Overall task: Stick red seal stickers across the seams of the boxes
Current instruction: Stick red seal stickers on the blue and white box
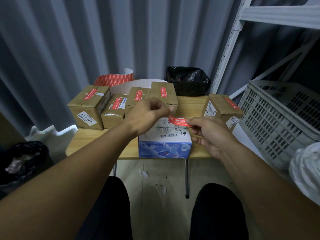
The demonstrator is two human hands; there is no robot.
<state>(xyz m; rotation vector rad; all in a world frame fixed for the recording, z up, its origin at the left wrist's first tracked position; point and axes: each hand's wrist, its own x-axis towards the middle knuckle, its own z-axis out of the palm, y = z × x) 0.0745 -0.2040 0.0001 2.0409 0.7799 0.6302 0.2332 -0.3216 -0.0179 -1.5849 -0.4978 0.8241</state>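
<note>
The red seal sticker (179, 121) is stretched between both hands just above the blue-and-white box (164, 146) at the tabletop's (90, 141) near edge. The right hand (213, 134) pinches its right end, and the left hand (147, 115) seems to pinch the left. A slack grip could let the adhesive curl onto a finger, or land it crooked and off the seam. The grey crate (277, 118) shows no contents; the black bag (187, 80) hides its own.
</note>
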